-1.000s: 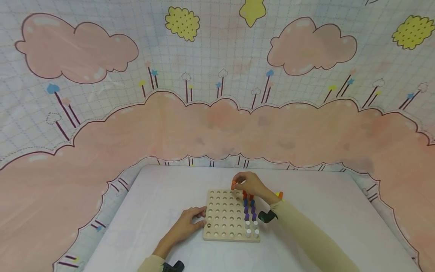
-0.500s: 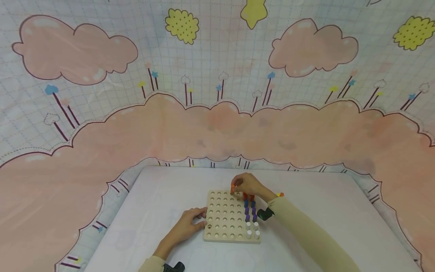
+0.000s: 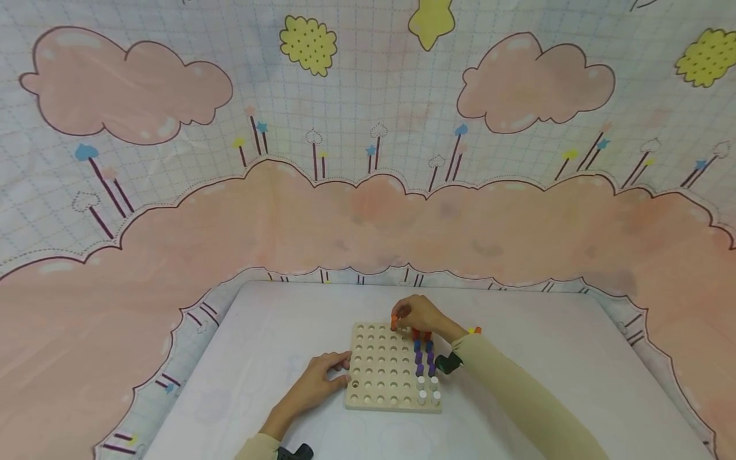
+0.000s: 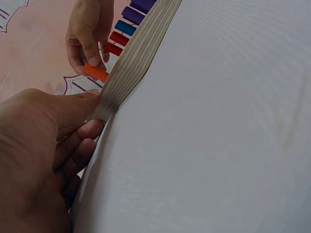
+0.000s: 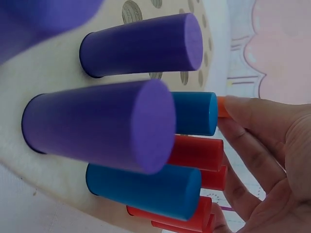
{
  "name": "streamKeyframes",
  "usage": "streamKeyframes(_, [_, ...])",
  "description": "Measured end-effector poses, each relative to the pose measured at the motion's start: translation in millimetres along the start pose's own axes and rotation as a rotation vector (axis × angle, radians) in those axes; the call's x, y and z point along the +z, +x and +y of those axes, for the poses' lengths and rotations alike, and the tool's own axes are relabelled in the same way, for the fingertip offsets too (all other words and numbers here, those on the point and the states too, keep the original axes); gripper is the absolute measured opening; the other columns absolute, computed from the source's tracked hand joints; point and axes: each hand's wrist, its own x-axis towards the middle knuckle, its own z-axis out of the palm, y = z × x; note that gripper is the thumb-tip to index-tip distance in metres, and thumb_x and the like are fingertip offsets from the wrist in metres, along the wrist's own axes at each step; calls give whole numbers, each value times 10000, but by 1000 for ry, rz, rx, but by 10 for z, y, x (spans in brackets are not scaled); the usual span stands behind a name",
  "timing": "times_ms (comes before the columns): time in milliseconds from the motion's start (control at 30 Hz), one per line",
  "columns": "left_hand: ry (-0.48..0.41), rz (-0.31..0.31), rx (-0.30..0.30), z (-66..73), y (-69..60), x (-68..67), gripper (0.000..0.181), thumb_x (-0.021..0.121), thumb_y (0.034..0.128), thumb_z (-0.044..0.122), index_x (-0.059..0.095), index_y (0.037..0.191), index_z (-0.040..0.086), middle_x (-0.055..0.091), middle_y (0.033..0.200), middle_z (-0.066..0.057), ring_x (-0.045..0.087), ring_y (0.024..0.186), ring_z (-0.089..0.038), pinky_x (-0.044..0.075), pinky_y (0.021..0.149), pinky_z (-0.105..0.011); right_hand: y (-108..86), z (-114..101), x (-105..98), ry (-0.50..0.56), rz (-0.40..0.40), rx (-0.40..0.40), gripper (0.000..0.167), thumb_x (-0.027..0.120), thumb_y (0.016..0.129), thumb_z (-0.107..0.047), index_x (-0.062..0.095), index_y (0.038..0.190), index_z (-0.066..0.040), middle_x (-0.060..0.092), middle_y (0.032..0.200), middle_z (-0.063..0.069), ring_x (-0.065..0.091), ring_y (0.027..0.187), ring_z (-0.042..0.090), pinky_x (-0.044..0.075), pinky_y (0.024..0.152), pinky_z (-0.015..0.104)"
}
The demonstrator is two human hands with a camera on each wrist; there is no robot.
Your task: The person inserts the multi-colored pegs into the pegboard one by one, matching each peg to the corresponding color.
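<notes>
A pale wooden pegboard with rows of round holes lies on the white table. My left hand holds its left edge; in the left wrist view the thumb and fingers meet the layered edge. My right hand pinches an orange peg at the far row; the left wrist view shows the orange peg tilted, its lower end at the board. In the right wrist view, purple pegs, blue pegs and red pegs stand in holes. The right hand's fingertips partly hide the orange peg.
White pegs stand in the near right holes. Yellow and orange pegs lie right of the board, partly behind the right sleeve. A hole at the left looks darker. A printed backdrop rises behind the table.
My right hand has lowered slightly, bringing the orange peg down to the far row. The left hand stays at the board's edge. The head view has shifted a little.
</notes>
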Motion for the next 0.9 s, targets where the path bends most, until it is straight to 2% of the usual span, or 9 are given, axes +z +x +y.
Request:
streamKeyframes(533, [6,-10,9,-25,-20,-12,500,690,907,280,579,1359,98,609,1053,143,505,999,-53,353,1005,-426,-48,-50,34,-6,8,25,123,787,802,-122,735,909,-152,747,903,-10,661,889,158,499,894,415])
streamKeyframes(900, [27,-28,11,-86,-18,-24,523,679,914,339,568,1372,110,604,1051,166,505,1005,-45,368,1004,-422,-61,-1,83,-40,-7,9,133,800,785,-153,728,896,-163,733,879,-33,633,846,118,503,845,368])
